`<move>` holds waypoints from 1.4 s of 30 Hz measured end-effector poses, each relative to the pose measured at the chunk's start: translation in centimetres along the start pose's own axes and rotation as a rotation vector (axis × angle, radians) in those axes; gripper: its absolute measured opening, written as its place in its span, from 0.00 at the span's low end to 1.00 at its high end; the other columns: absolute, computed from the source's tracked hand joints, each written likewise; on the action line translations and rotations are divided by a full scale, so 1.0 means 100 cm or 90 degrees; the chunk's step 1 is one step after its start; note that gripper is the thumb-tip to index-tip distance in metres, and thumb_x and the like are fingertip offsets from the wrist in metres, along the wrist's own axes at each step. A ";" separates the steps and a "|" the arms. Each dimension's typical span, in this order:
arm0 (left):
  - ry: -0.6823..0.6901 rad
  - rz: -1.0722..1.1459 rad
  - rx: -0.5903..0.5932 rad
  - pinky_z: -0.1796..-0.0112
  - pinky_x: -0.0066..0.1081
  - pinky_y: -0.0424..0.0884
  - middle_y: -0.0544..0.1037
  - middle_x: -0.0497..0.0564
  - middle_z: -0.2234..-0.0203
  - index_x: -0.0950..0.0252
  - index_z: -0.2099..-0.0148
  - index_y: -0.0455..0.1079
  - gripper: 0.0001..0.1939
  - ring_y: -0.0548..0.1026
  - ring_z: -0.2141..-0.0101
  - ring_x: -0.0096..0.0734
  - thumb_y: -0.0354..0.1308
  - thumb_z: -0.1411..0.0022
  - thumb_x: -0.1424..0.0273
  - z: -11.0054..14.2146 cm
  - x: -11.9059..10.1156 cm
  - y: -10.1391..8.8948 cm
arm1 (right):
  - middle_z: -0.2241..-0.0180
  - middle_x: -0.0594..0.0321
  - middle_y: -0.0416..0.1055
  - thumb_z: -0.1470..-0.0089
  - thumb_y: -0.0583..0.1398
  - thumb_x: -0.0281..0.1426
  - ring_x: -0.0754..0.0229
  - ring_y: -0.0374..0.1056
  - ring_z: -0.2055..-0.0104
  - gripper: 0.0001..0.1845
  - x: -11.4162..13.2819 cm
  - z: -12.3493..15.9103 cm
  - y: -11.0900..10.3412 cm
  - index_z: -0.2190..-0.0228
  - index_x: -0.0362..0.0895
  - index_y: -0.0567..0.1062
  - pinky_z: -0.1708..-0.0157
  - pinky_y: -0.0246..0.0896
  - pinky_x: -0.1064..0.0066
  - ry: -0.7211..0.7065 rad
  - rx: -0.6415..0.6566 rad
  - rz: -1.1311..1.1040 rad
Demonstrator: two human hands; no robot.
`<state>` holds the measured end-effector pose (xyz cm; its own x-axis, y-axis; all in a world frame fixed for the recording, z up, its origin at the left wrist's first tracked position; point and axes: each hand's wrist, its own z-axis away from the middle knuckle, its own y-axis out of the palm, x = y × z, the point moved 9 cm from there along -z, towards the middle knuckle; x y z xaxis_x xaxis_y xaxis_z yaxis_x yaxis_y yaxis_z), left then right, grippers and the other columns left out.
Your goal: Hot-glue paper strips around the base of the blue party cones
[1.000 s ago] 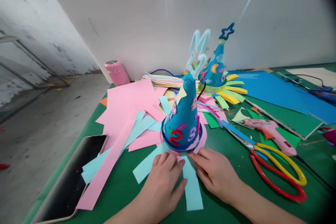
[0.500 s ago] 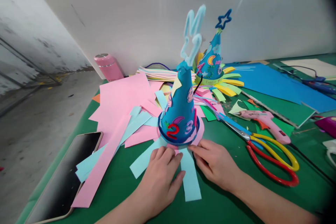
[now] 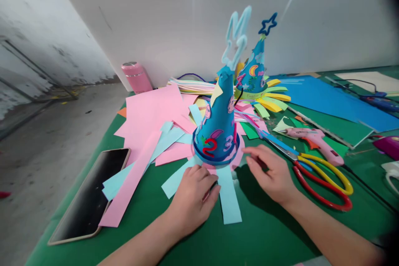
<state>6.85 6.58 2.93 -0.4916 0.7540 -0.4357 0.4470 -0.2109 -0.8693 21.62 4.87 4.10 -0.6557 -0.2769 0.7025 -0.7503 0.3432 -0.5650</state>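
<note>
A blue cone party hat (image 3: 220, 122) stands at the middle of the table, with stickers and numerals on its side and a light blue fuzzy wire shape (image 3: 237, 35) on top. Beneath it lies a pink paper ring (image 3: 240, 153) from which light blue paper strips (image 3: 230, 199) fan out. My left hand (image 3: 196, 195) rests, loosely bent, on the ring's front and the nearby strips, fingertips partly hidden, holding nothing I can see. My right hand (image 3: 269, 172) is open just right of the ring, its thumb and forefinger apart with nothing between them.
Scissors (image 3: 324, 178) and a pink glue gun (image 3: 314, 139) lie at right. A second decorated cone hat (image 3: 253, 77) stands behind. Pink sheets (image 3: 152, 110), a loose pink strip (image 3: 131, 183) and a phone (image 3: 93, 199) lie at left. A pink bottle (image 3: 137, 78) stands by the wall.
My right hand has lifted off the ring's front edge and moved up and right, its fingers parting. My left hand stays at the ring's front. The view has shifted slightly.
</note>
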 end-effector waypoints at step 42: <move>-0.477 -0.355 -0.121 0.61 0.40 0.64 0.71 0.59 0.57 0.70 0.49 0.61 0.20 0.66 0.56 0.47 0.43 0.42 0.68 0.034 0.152 -0.078 | 0.49 0.59 0.60 0.62 0.65 0.32 0.52 0.62 0.51 0.41 0.070 -0.095 -0.033 0.47 0.50 0.55 0.58 0.65 0.59 -0.109 0.045 -0.114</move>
<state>-6.67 17.55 2.32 -0.9922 0.1068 -0.0637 0.0854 0.2136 -0.9732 20.31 10.35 14.94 -0.5124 -0.4771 0.7141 -0.8557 0.2133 -0.4715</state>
